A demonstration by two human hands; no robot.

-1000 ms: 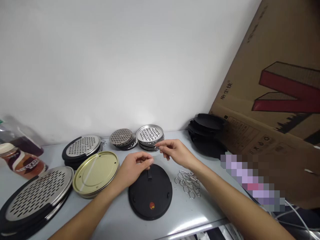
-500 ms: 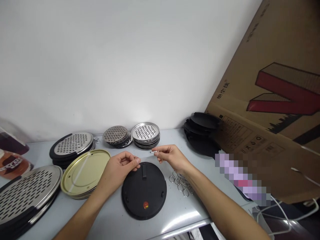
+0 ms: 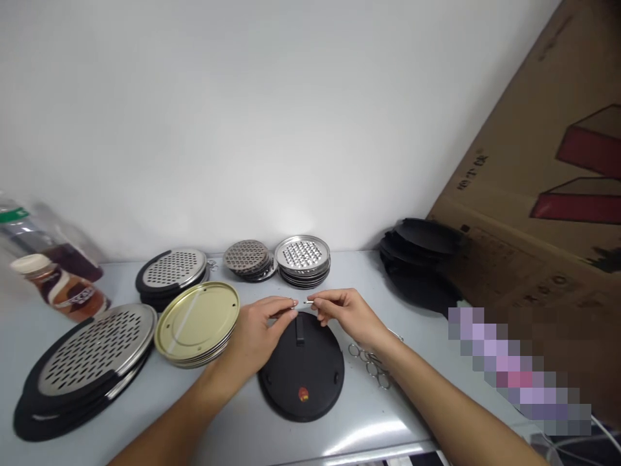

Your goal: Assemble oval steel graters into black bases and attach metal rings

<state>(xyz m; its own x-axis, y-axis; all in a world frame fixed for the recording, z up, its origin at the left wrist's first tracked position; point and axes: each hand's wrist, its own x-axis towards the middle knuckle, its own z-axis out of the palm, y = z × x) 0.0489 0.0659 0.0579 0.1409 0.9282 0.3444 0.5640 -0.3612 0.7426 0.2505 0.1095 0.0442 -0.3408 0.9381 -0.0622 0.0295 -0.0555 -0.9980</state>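
Right hand [image 3: 345, 313]: it pinched a metal pin [image 3: 307, 302].
Left hand [image 3: 262, 327]: fingers curled, hold unclear.
Bottle label [image 3: 77, 296]: "SCA" was readable, near surface's [image 3: 239, 424] back edge.

A round black disc [image 3: 317, 369] lies flat on the grey table [image 3: 233, 421], whole, with a raised strip [image 3: 299, 329] at the far end and a red-and-yellow sticker [image 3: 303, 394] at the near. By its far rim, I see a thin silvery pin [image 3: 308, 302] held sideways, mostly hidden.
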